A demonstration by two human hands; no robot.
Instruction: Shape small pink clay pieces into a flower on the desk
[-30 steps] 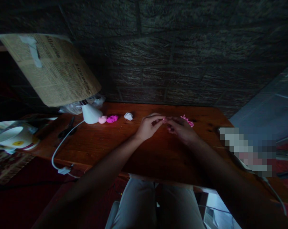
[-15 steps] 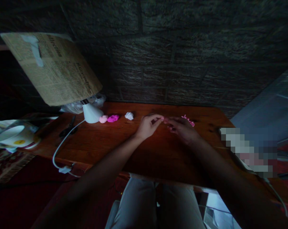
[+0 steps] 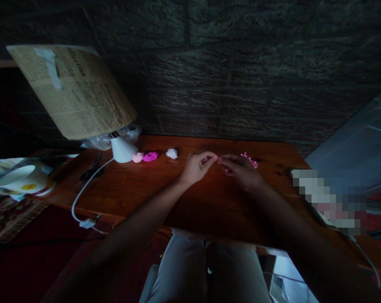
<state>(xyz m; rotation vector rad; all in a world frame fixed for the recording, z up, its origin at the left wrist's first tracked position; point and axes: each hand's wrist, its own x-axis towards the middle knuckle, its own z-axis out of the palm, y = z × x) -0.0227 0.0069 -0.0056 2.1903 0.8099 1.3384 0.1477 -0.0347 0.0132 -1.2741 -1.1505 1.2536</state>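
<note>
Over the middle of the wooden table, my left hand (image 3: 195, 167) pinches a tiny pink piece of modelling clay (image 3: 216, 157) between thumb and fingertips. From the other side my right hand (image 3: 242, 171) meets it, thumb and fingers closed at the same piece. Its exact shape is too small to make out. Just behind my right hand lies a group of small, thin pink clay pieces (image 3: 250, 160), partly covered by that hand. To the left, a white clay lump (image 3: 171, 153), a magenta lump (image 3: 150, 156) and a light pink lump (image 3: 138, 157) rest on the tabletop.
A lamp (image 3: 123, 150) with a newsprint shade (image 3: 73, 92) stands at the left, its white cord (image 3: 79, 195) running over the front edge. Dark scissors (image 3: 92, 169) lie beside it. A white cup-like container (image 3: 21, 181) is far left. A stone wall (image 3: 203, 75) rises behind the table (image 3: 196, 210).
The view has shifted slightly, so the lamp and clay lumps appear a little further right. Both hands stay together at the small pink piece, with the right fingers slightly changed.
</note>
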